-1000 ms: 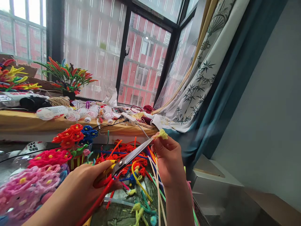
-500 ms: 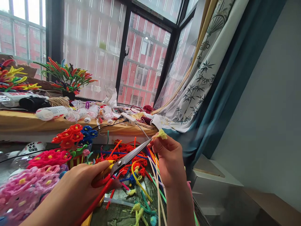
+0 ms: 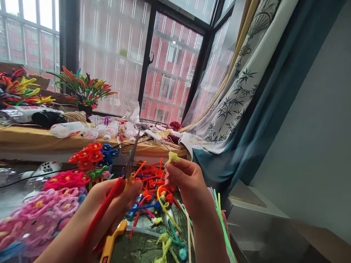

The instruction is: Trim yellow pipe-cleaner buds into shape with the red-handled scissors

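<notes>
My left hand (image 3: 116, 204) is closed around a pair of red-handled scissors (image 3: 132, 159). Their blades point upward toward the windowsill, apart from my other hand. Between the thumb and fingers of my right hand (image 3: 189, 182) is a small fuzzy yellow-green pipe cleaner piece (image 3: 173, 157), its tuft sticking out above the fingertips. Below the hands, red pipe cleaner pieces (image 3: 149, 173) lie in a heap on the dark table. Several yellow-green pipe cleaner pieces (image 3: 164, 244) rest nearer the front, beside teal ones.
Pink pipe cleaner flowers (image 3: 38, 204) crowd the left, with red flowers (image 3: 87, 156) and blue flowers (image 3: 109, 153) behind. An orange-yellow utility knife (image 3: 111, 243) lies near the left forearm. Plastic bottles (image 3: 68, 128) and a power strip (image 3: 153, 136) line the sill.
The scissors have swung away from the yellow-green piece, from pointing right at it to pointing up. My right hand has shifted left and slightly down, still pinching the piece.
</notes>
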